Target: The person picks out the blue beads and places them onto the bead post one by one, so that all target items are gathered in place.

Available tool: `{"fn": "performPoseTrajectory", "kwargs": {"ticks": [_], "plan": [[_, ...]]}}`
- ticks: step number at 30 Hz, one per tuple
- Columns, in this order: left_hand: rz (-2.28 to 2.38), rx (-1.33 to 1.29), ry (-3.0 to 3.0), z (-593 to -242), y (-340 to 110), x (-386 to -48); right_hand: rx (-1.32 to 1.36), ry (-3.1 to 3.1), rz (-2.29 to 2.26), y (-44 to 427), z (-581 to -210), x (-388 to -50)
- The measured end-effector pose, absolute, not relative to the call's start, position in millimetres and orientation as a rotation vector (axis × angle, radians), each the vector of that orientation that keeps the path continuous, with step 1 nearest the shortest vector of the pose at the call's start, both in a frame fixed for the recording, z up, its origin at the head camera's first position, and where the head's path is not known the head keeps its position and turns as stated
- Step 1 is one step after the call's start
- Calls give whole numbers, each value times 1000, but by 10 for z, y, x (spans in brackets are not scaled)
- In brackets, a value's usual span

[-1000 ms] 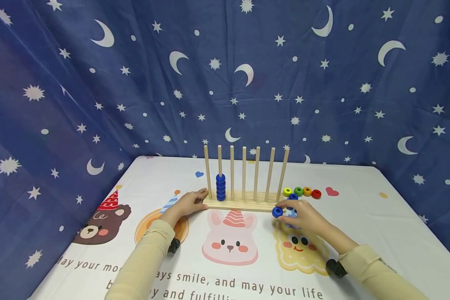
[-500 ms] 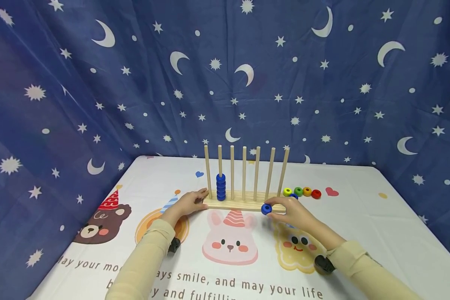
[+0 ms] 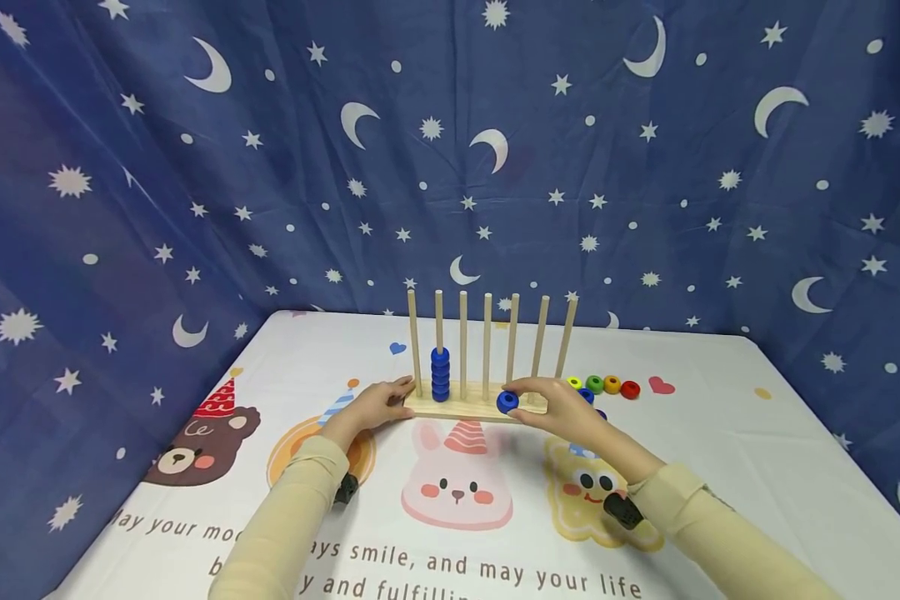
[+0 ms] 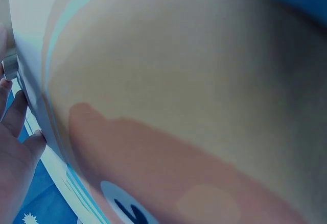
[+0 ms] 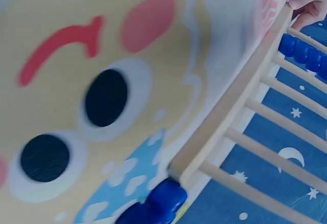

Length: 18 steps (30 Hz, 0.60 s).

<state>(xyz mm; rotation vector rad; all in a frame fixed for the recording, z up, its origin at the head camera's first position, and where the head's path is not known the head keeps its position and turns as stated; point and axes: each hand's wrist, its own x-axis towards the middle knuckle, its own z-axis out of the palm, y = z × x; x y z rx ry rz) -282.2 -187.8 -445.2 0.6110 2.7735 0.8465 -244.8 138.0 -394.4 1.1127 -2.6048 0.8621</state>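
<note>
One blue bead [image 3: 507,402], pinched by the right hand [image 3: 562,408], is near the wooden rack [image 3: 457,408] the left hand [image 3: 375,406] grips; seemingly a carrying step, next calling for lifting above a peg [image 3: 487,342].

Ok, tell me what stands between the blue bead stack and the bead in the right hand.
Two bare pegs stand between the stack and the held bead, in the head view.

We see one round blue bead [image 3: 506,407] pinched near the upright wooden peg rack [image 3: 457,409], where stacked blue beads [image 3: 440,377] sit.
</note>
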Motion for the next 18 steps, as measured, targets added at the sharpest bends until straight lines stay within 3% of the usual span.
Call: {"fn": "performPoseTrajectory", "kwargs": {"ticks": [18], "plan": [[828,613,2780,-4463,-1885,-2843,1212,-2399,950,1015,-3755,-2522]]}}
